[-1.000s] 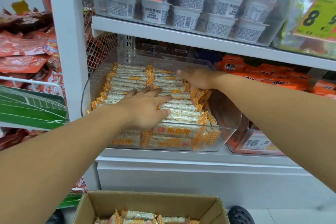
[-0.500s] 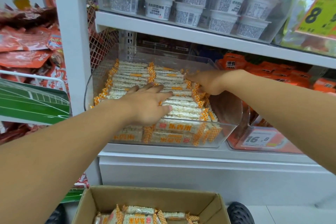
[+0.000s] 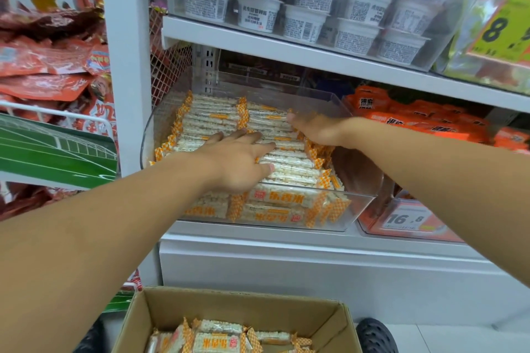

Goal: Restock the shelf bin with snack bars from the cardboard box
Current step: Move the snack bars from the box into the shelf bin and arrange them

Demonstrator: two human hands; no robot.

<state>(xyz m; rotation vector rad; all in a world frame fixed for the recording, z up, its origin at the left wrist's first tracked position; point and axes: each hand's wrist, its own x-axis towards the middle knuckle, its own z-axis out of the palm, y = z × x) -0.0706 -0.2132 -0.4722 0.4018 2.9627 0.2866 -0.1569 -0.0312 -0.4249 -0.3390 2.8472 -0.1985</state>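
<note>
Two flat hands — left hand [image 3: 239, 165], right hand [image 3: 317, 129] — press snack bars [image 3: 289, 165] in the shelf bin [image 3: 361, 203].
Light, crinkly, likely brittle; fingers straight, holding nothing — pick from the cardboard box [image 3: 324, 314] by their long sides.

The shelf bin [image 3: 358, 210] is clear, glossy hard plastic with smooth walls. The snack bars [image 3: 286, 165] sit in shiny see-through film with orange checked ends, the puffed grain inside looking rough. The cardboard box [image 3: 229, 306] is matt brown card. The shelf [image 3: 286, 50] is smooth white-painted metal, and the tubs [image 3: 309, 21] above are matt white plastic.
</note>
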